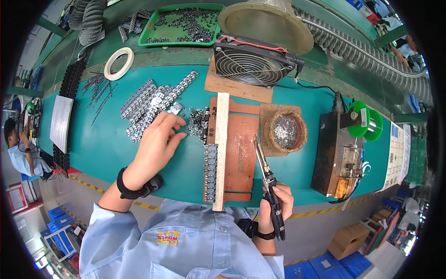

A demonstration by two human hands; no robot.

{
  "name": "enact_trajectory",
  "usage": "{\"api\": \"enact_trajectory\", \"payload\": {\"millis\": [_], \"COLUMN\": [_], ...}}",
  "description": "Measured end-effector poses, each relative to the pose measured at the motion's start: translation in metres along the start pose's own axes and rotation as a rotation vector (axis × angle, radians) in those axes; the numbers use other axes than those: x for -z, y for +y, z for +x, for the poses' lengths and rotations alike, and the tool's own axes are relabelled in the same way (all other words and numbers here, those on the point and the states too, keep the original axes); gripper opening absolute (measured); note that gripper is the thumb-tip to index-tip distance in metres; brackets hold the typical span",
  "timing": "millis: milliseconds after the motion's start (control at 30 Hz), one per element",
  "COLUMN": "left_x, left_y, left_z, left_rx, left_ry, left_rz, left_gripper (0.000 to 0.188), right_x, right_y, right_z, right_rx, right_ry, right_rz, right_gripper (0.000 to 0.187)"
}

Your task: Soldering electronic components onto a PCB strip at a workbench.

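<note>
My left hand point(157, 144) hovers over the green mat, just left of a loose pile of small black-and-silver components point(199, 123). Its fingers are bent, with a gap between thumb and index finger, and nothing shows in them. My right hand point(280, 201) is closed round the black handle of a soldering iron point(274, 197). The iron's metal tip points away from me, over a reddish-brown board point(240, 153). A pale bar point(221, 153) lies lengthwise on that board. Along the bar's left side sits a row of small components point(211, 173); the slots farther up look bare.
A round pot point(284, 131) of shiny metal stands right of the board. Beyond are a fan point(253, 65) and a green tray point(179, 42) of parts. Metal strips point(151, 104) and a tape roll point(119, 64) lie left. A machine with a green spool point(371, 123) stands right.
</note>
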State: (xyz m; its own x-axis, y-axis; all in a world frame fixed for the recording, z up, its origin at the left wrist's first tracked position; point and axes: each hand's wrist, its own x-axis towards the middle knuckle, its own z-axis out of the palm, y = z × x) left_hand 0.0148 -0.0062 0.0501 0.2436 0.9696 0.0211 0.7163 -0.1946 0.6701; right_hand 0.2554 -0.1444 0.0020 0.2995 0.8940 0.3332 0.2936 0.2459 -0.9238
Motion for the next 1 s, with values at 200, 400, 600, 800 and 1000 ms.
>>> {"api": "enact_trajectory", "payload": {"millis": [200, 400, 600, 800, 1000], "left_x": [-0.003, 0.005, 0.015, 0.018, 0.010], "left_y": [-0.011, -0.006, -0.001, -0.004, -0.012], "left_z": [0.006, -0.005, -0.030, -0.060, -0.082], "left_rx": [-0.060, -0.017, 0.110, 0.040, 0.056], "left_ry": [-0.055, -0.035, -0.093, -0.128, -0.138], "left_rz": [-0.003, -0.062, -0.248, -0.444, -0.509], "left_gripper": [0.014, 0.010, 0.009, 0.009, 0.011], "right_x": [-0.002, -0.005, -0.010, -0.019, -0.017], "right_y": [-0.005, -0.008, -0.011, -0.009, -0.002], "right_z": [0.002, -0.001, -0.012, -0.023, -0.035], "right_rx": [0.031, 0.014, -0.003, -0.002, 0.021], "right_ry": [0.001, 0.079, 0.098, 0.140, 0.096], "right_rz": [-0.025, 0.039, 0.051, 0.075, -0.006], "right_gripper": [0.032, 0.029, 0.029, 0.032, 0.036]}}
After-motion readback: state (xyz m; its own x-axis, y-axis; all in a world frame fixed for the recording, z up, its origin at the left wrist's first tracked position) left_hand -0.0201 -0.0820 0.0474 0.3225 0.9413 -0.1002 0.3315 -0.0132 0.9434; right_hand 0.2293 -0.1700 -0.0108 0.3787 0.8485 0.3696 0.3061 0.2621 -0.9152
